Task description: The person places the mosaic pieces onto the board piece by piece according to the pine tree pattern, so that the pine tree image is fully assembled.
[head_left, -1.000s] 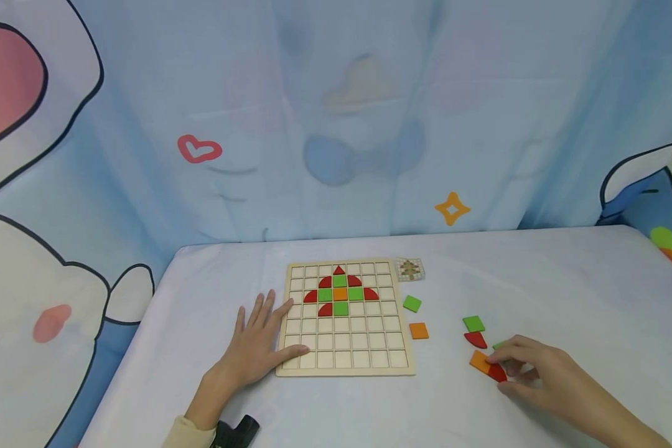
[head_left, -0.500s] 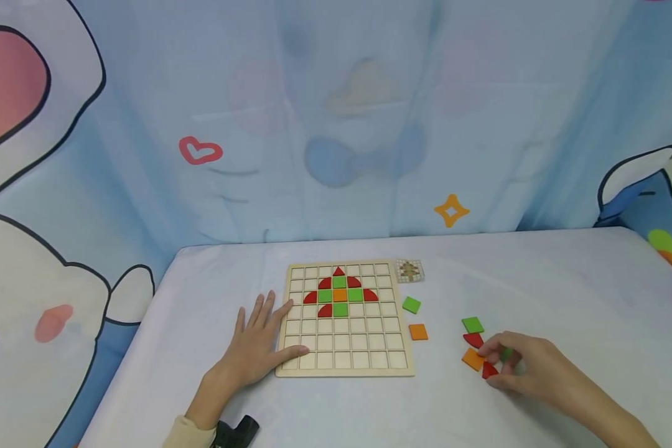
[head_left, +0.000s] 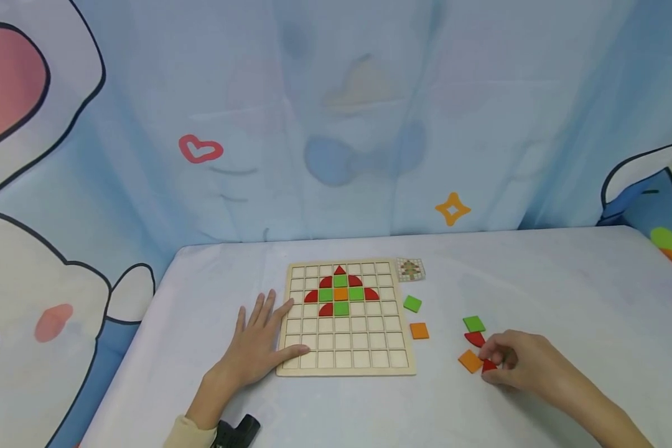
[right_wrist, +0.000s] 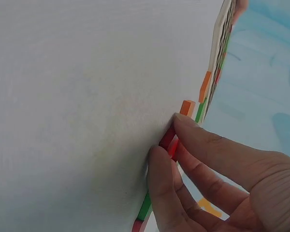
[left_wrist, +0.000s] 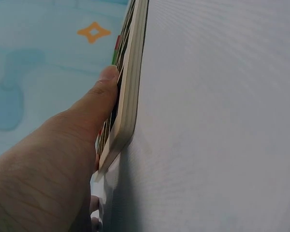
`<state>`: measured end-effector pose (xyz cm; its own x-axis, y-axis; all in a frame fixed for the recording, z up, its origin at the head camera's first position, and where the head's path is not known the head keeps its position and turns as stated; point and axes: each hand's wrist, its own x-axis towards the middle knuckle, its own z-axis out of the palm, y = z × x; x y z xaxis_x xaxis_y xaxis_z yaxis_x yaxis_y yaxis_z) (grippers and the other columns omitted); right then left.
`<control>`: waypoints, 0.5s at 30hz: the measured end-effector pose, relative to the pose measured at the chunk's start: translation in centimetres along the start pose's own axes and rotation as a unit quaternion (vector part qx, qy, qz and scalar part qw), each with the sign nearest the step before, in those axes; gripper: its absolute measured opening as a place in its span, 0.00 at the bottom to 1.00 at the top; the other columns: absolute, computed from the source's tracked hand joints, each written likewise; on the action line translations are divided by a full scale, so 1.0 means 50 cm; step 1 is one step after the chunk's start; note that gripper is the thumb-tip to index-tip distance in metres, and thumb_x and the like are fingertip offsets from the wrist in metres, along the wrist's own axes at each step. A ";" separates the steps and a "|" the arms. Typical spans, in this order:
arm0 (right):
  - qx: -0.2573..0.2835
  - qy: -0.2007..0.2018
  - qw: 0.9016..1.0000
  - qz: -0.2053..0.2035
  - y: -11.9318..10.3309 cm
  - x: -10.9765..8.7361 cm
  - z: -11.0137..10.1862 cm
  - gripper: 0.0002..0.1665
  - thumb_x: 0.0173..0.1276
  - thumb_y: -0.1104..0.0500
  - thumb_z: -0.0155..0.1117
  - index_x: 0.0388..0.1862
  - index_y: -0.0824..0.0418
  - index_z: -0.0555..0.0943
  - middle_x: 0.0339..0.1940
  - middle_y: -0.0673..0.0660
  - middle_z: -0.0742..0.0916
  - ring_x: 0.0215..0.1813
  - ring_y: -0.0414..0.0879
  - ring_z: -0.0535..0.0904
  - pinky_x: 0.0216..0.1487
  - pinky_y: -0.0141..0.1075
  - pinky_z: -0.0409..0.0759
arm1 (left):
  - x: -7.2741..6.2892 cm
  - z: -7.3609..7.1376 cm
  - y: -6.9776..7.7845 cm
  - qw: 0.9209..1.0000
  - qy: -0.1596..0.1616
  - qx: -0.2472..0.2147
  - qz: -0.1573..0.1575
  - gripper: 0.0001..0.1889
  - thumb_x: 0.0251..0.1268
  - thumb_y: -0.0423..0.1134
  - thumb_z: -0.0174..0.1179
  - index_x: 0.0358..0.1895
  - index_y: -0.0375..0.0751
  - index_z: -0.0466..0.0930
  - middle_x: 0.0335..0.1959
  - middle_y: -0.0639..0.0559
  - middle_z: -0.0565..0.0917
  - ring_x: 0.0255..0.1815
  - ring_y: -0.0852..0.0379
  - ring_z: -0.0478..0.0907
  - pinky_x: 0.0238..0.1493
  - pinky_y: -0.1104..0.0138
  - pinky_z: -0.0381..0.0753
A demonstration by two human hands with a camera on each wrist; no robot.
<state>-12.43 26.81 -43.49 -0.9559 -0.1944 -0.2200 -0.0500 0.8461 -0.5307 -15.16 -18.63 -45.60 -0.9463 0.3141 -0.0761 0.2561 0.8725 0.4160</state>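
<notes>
My left hand [head_left: 254, 348] lies spread on the left edge of a wooden grid board [head_left: 345, 372], thumb and fingertip over its rim. Set in the board's cells are a red triangle [head_left: 340, 270], several green squares and red quarter-circles, and an orange square [head_left: 341, 294]. To the right of the board, my right hand [head_left: 529, 364] pinches a red quarter-circle tile [right_wrist: 168, 137] between thumb and index finger, close over the table. An orange square tile [head_left: 470, 361] lies right beside its fingertips. Just beyond are another red tile [head_left: 475, 338] and a green tile [head_left: 474, 323].
Against the board's right side lie a green square [head_left: 412, 303] and an orange square [head_left: 419, 330]. A small picture card [head_left: 411, 269] sits by its upper right corner. In the right wrist view, a green tile [right_wrist: 145, 207] shows beneath the hand. A blue patterned curtain [head_left: 364, 186] hangs behind the table.
The right hand has moved slightly left with the red quarter-circle. The nearby orange square has shifted left and turned. A green tile seen earlier is now behind the hand. The left hand stays still.
</notes>
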 end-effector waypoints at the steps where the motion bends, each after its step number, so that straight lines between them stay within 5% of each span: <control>1: -0.002 0.002 1.000 0.002 0.001 0.000 0.001 0.15 0.56 0.63 0.84 0.38 0.60 0.85 0.29 0.49 0.77 0.34 0.45 0.73 0.30 0.29 0.74 | 0.000 0.000 0.001 1.000 0.000 0.001 0.000 0.50 0.68 0.70 0.60 0.85 0.48 0.55 0.87 0.38 0.45 0.87 0.37 0.35 0.79 0.33 0.31; 15: 0.015 0.017 1.000 0.020 -0.006 -0.006 0.006 0.15 0.54 0.65 0.85 0.38 0.63 0.87 0.28 0.47 0.83 0.34 0.44 0.78 0.34 0.28 0.79 | 0.000 -0.002 0.002 1.000 -0.002 0.007 -0.001 0.50 0.68 0.69 0.60 0.85 0.48 0.55 0.87 0.38 0.45 0.87 0.37 0.35 0.79 0.33 0.31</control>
<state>-12.03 26.46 -43.51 -0.9665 -0.1430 -0.2129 -0.0035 0.8373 -0.5467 -15.16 -18.59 -45.48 -0.9463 0.3133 -0.0801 0.2565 0.8781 0.4039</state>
